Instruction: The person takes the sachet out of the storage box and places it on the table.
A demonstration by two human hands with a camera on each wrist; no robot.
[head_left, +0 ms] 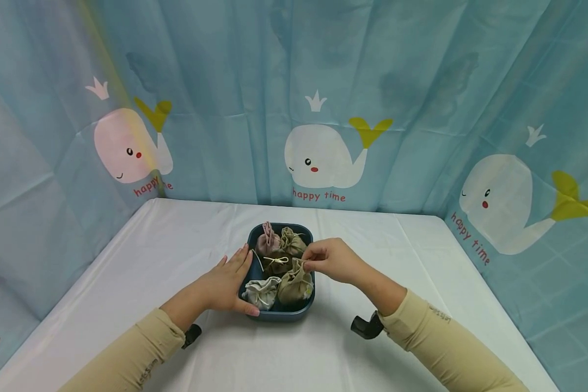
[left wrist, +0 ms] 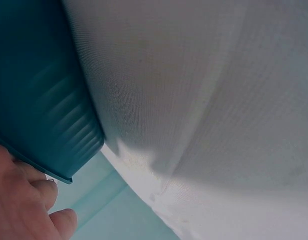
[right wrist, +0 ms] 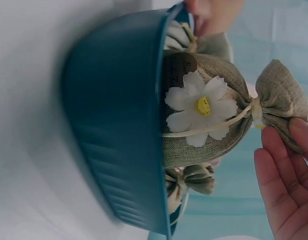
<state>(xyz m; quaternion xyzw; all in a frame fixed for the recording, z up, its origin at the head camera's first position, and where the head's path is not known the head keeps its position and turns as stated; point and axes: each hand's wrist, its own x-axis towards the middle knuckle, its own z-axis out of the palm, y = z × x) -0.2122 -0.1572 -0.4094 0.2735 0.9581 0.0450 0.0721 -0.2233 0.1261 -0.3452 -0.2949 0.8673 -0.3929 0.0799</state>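
Observation:
A dark blue plastic basket (head_left: 280, 316) on the table holds several small drawstring pouches. My right hand (head_left: 333, 260) pinches the gathered top of an olive-brown pouch (head_left: 294, 287) at the front right of the basket. In the right wrist view that pouch bears a white cloth flower (right wrist: 201, 107) with a yellow centre, and its lower part is hidden behind the basket wall. My left hand (head_left: 225, 286) rests against the basket's left side, fingers along the rim and thumb near the front corner.
Beside the held pouch sits a grey-white pouch (head_left: 262, 293). Behind are a dark brown pouch (head_left: 276, 265), a pink pouch (head_left: 268, 242) and another olive pouch (head_left: 292, 243). A white cloth (head_left: 392, 348) covers the table, with a blue whale-print curtain (head_left: 215, 163) around it.

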